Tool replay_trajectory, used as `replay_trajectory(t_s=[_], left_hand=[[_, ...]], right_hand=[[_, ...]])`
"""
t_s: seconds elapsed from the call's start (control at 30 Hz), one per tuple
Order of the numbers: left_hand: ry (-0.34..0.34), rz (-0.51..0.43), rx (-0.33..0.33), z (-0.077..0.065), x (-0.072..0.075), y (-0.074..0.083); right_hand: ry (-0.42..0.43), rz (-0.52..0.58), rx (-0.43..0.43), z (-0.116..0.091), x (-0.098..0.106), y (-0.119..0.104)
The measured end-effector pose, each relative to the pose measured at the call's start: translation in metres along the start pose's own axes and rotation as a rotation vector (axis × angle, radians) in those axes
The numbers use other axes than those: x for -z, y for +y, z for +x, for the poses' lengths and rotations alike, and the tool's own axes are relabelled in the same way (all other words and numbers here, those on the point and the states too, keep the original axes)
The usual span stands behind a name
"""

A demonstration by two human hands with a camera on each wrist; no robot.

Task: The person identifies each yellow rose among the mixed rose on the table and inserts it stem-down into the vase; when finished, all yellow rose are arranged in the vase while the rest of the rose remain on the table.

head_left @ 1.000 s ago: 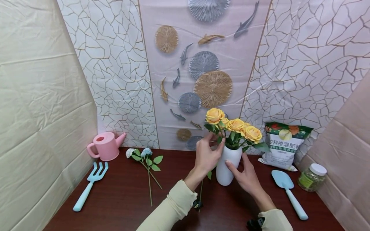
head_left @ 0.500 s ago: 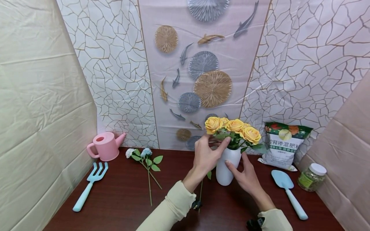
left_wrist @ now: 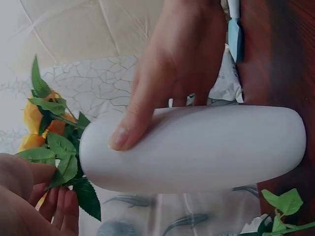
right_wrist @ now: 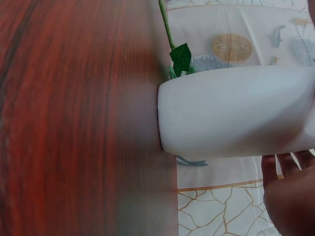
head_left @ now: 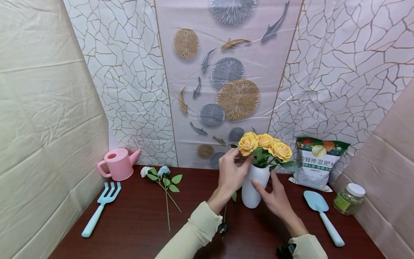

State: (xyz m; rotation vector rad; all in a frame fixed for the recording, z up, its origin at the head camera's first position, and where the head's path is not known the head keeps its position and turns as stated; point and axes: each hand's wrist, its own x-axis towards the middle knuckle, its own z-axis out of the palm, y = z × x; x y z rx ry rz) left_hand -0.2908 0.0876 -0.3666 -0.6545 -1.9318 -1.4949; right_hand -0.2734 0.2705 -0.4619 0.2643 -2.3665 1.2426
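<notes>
A white vase (head_left: pixel 255 187) stands upright on the dark red-brown table (head_left: pixel 136 219), with several yellow roses (head_left: pixel 265 141) in its mouth. My right hand (head_left: pixel 276 198) grips the vase from the right; its thumb (left_wrist: pixel 129 128) lies along the near side in the left wrist view. At the left of the rim, my left hand (head_left: pixel 230 171) pinches one yellow rose (head_left: pixel 248 144) just under its bloom, among the green leaves (left_wrist: pixel 64 167). The left hand's fingers partly cover that stem. In the right wrist view the vase's base meets the tabletop.
At left are a pink watering can (head_left: pixel 120 165), a light blue hand fork (head_left: pixel 101 208), a white rose (head_left: pixel 145 171) and a blue rose (head_left: pixel 164 170). A leafy stem (head_left: pixel 234 196) lies left of the vase. At right: fertilizer bag (head_left: pixel 318 163), trowel (head_left: pixel 317 201), lidded jar (head_left: pixel 349 199).
The left rose has come down toward the rim, then shifted right against the other blooms, my left hand moving slightly with it. My right hand and the vase have stayed in place.
</notes>
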Motion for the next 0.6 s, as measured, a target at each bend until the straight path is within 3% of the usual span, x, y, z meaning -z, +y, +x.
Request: replay_trajectory(t_s=[0.3,0.6], left_hand=[[-0.002,0.105,0.031,-0.001,-0.003,-0.012],[-0.107,0.020,0.109,-0.008,0.007,-0.017]], right_hand=[[-0.006,0.008,0.034,0.000,-0.002,-0.002],[-0.009,0.021,0.056,-0.001,-0.003,-0.001]])
